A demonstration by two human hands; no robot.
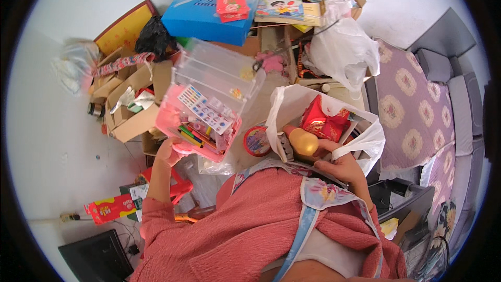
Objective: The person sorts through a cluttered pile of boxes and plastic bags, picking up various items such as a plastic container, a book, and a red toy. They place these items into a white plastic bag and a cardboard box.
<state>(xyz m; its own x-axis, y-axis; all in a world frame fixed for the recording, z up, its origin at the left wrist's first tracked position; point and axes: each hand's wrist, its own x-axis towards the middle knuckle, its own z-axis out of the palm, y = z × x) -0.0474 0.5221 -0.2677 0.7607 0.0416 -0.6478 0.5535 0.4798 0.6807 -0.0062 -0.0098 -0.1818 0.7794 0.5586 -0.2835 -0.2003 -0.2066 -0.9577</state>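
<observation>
My left hand (171, 153) grips the near left corner of a pink plastic storage box (213, 156). Its clear hinged lid (215, 66) is tipped back. Inside lie several colored pens (192, 138) and a sticker sheet (205, 109). My right hand (340, 164) reaches into the mouth of a white plastic bag (370, 137), fingers against a gold rounded object (304, 141). Whether they grip it is hidden. A red packet with gold print (323, 121) is also in the bag. Between box and bag sits a round red-rimmed tub (257, 141).
Behind are a blue box (203, 11) with a red packet (231, 0), a children's book (280, 6) and a full white bag (344, 51). Open cardboard boxes (131, 115) crowd the left. A red plastic stool (181, 184) is below; a covered sofa (415, 102) stands at right.
</observation>
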